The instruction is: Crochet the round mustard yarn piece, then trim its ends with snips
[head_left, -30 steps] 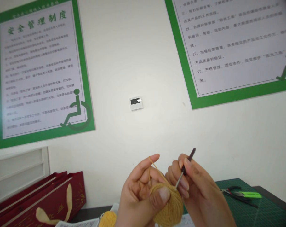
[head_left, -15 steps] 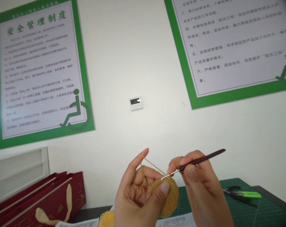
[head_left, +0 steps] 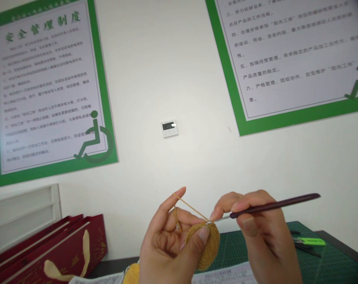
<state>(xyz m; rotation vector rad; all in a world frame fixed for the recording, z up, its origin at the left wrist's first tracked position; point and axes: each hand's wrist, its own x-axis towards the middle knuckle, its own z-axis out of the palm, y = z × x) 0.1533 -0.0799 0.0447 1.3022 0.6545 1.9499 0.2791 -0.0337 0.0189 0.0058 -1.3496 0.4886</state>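
My left hand (head_left: 170, 240) pinches a round mustard-yellow crochet piece (head_left: 210, 250) between thumb and fingers. From the piece's top edge a strand of yellow yarn (head_left: 192, 207) runs taut up over my raised left index finger. My right hand (head_left: 264, 232) grips a crochet hook (head_left: 276, 206) with a dark handle, held like a pencil. The hook's thin metal tip meets the upper edge of the piece, and my right index fingertip is close to that spot. Below my left hand, a yellow yarn ball (head_left: 131, 274) shows in part.
A green cutting mat (head_left: 232, 246) covers the table, with black-handled pliers and a bright green cutter (head_left: 310, 241) at right. Printed paper (head_left: 223, 275) lies beneath my hands. Dark red gift bags (head_left: 75, 252) stand at left. Green-framed posters and a white control panel (head_left: 169, 128) hang on the wall.
My right hand has moved right with the crochet hook, and the handle lies flatter. The hook's tip has drawn back to the piece's edge. My left hand has barely moved.
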